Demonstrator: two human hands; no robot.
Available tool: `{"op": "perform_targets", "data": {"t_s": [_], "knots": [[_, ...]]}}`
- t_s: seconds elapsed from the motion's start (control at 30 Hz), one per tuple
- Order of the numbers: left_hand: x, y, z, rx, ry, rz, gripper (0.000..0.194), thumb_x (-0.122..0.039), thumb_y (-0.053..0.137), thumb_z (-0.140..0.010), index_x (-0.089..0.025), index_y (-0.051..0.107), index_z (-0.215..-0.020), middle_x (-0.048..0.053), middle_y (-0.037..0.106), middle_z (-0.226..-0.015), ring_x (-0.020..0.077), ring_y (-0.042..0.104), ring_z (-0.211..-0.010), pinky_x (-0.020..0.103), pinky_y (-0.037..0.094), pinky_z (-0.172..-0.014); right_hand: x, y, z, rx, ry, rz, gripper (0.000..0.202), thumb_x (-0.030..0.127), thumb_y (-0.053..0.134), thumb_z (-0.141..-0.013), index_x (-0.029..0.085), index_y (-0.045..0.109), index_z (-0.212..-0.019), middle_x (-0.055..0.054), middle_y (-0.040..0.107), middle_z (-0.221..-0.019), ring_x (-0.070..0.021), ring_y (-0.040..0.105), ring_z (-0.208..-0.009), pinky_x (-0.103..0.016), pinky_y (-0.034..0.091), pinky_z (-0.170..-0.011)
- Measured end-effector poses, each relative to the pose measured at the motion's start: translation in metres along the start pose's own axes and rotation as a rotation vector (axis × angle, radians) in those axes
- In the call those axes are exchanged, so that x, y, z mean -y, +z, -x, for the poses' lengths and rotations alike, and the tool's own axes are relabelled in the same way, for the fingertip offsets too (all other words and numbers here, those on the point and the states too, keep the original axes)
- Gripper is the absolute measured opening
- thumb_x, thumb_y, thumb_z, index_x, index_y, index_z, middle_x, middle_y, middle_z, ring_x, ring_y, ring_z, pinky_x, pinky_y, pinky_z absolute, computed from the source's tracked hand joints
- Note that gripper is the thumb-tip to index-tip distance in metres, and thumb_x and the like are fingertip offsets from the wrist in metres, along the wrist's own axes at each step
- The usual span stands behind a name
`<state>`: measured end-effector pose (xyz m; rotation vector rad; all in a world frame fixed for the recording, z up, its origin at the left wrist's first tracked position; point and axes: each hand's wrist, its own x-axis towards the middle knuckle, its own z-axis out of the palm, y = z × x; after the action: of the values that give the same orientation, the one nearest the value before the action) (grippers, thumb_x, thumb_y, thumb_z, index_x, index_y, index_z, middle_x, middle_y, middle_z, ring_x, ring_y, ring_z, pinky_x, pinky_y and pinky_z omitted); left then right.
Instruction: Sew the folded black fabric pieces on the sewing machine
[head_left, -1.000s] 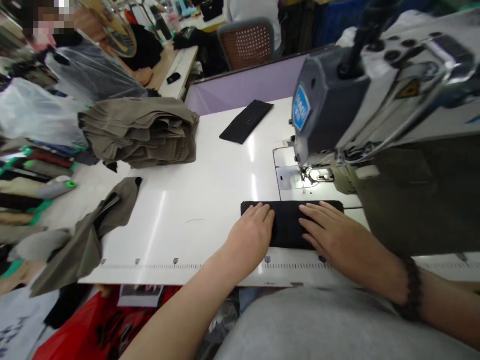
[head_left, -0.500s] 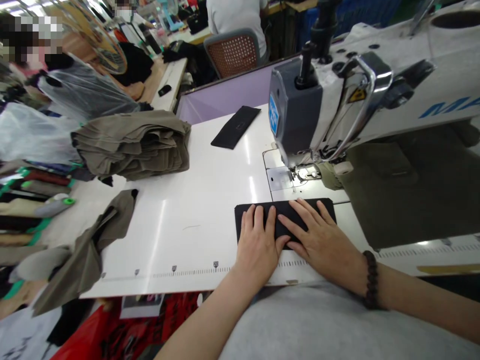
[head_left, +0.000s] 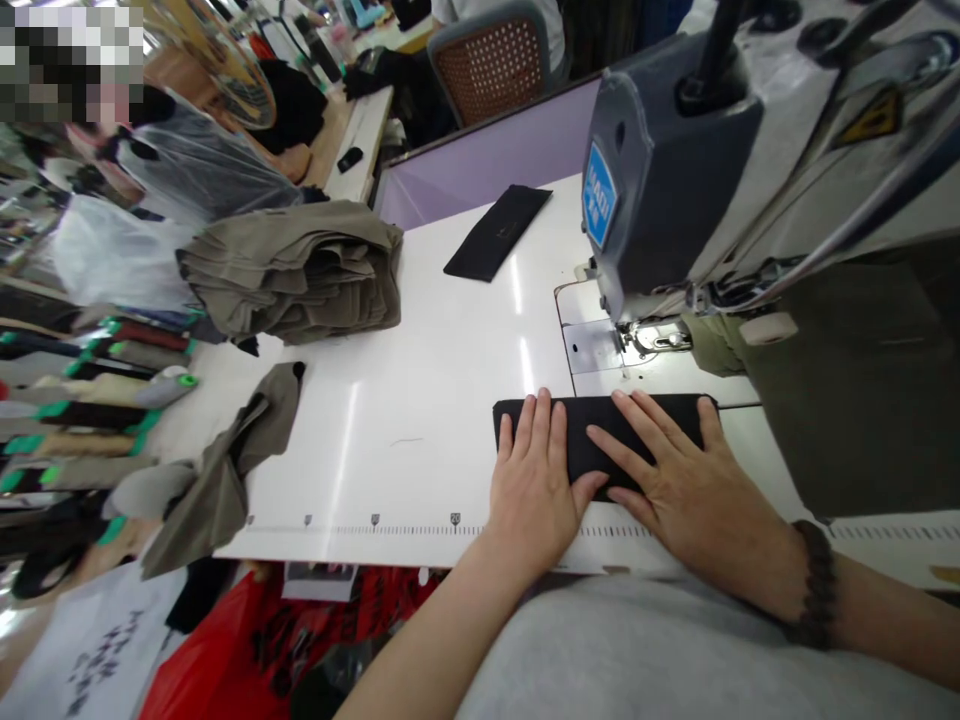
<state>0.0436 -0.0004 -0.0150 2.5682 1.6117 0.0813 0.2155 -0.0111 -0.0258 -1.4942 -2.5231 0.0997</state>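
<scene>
Black cloth (head_left: 581,430): an oblong piece, flat near the front edge of the bench (head_left: 435,390), its long side running along that edge, just on the near side of the sewing machine (head_left: 667,170).
Left hand (head_left: 536,490): palm down on the left part of the black cloth; grip spread, fingers pointing to the back edge.
Right hand (head_left: 686,485): palm down on the right part; grip spread wide, a dark bracelet (head_left: 817,585) round the wrist.
Thumbs: close together over the black cloth; whether they touch, I cannot tell.
Metal plate (head_left: 592,347): set in the bench under the machine's head.
Second black piece (head_left: 498,232): aslant by the back edge, left of the machine.
Brown stack (head_left: 292,270): many layers at the back left corner.
Loose brown piece (head_left: 225,460): crumpled across the left edge.
Thread spools (head_left: 90,415): past the left edge.
Dark sheet (head_left: 870,380): spread toward the right end, beneath the machine's arm.
Ruler marks (head_left: 420,530): along the front edge.
</scene>
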Motion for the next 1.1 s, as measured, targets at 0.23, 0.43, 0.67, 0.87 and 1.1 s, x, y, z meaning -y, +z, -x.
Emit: {"op": "perform_targets", "data": {"t_s": [0.23,0.43,0.67,0.87,1.1], "knots": [[0.022,0.001,0.007,-0.005,-0.069,-0.066,0.078,-0.058,0.038,-0.084,0.001,0.025,-0.133,0.027,0.023,-0.14,0.0339,0.017,-0.133,0.055,0.025,-0.103,0.001,-0.003,-0.001,0.001,0.011,-0.015,0.046,0.045,0.036,-0.088,0.023,0.047,-0.127,-0.016,0.032,-0.14,-0.0311,0.027,-0.128,-0.064,0.014,-0.097],[0.039,-0.002,0.017,-0.068,-0.132,-0.098,0.076,-0.056,0.041,-0.084,-0.003,0.022,-0.135,0.027,0.024,-0.14,0.0371,0.02,-0.131,0.06,0.028,-0.098,0.002,-0.001,-0.002,-0.003,0.015,-0.017,0.046,0.046,0.036,-0.087,0.025,0.046,-0.127,-0.015,0.031,-0.141,-0.0301,0.026,-0.128,-0.065,0.013,-0.097],[0.026,-0.018,0.008,-0.025,0.315,-0.052,0.034,-0.013,0.033,-0.091,-0.012,0.049,-0.12,0.013,0.054,-0.12,0.0229,0.055,-0.103,0.037,0.046,-0.088,-0.003,-0.006,-0.003,-0.076,0.011,-0.025,0.048,0.042,0.037,-0.088,0.016,0.046,-0.127,-0.02,0.035,-0.137,-0.0328,0.031,-0.125,-0.061,0.024,-0.095],[0.031,-0.015,-0.052,0.01,0.123,-0.107,0.064,-0.052,0.042,-0.085,-0.003,0.042,-0.126,0.02,0.04,-0.134,0.0303,0.035,-0.126,0.049,0.032,-0.101,-0.045,-0.027,-0.018,-0.108,-0.12,-0.025,0.031,0.027,0.041,-0.087,0.01,0.063,-0.099,-0.015,0.059,-0.105,-0.0221,0.056,-0.091,-0.036,0.046,-0.078],[0.028,-0.022,-0.11,0.044,0.291,-0.071,0.054,-0.04,0.055,-0.083,-0.005,0.046,-0.123,0.018,0.043,-0.132,0.029,0.038,-0.124,0.043,0.032,-0.102,-0.089,-0.03,-0.046,-0.038,-0.399,0.061,0.026,0.029,0.046,-0.086,0.018,0.066,-0.099,-0.006,0.059,-0.081,-0.0156,0.056,-0.071,-0.026,0.041,-0.058]]}}
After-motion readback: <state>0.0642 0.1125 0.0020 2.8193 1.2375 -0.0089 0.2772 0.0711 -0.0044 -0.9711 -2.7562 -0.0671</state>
